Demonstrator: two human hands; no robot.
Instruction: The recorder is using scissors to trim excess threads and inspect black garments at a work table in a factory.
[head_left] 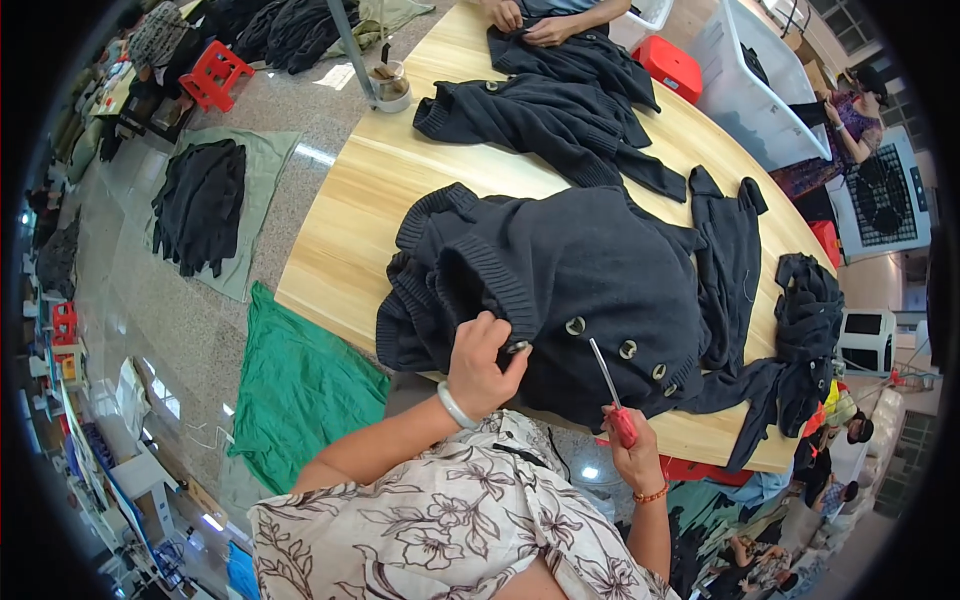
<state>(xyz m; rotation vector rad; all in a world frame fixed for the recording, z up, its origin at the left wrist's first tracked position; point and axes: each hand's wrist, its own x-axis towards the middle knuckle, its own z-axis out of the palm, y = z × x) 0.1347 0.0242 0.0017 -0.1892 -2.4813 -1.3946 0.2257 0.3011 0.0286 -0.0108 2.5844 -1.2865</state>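
Observation:
A dark knit cardigan (600, 255) lies bunched on the table before me, its ribbed edges to the left. Large round buttons (628, 349) run along its near right side. My left hand (482, 365) is closed on the cardigan's near edge, thumb and fingers pinching beside another button (517, 347). In my right hand (635, 455) is a screwdriver-like tool (622, 425) with a red handle and thin metal shaft. Its shaft points up and left over the cardigan, between two buttons; whether the tip touches the cloth I cannot tell.
More dark knit garments (545, 110) lie across the wooden table (330, 235). At the far end, another person's hands (548, 30) handle one. A cup (391, 88) stands at the far left edge. Red stool (670, 68), white bin (755, 85), green cloth (295, 390) on the floor.

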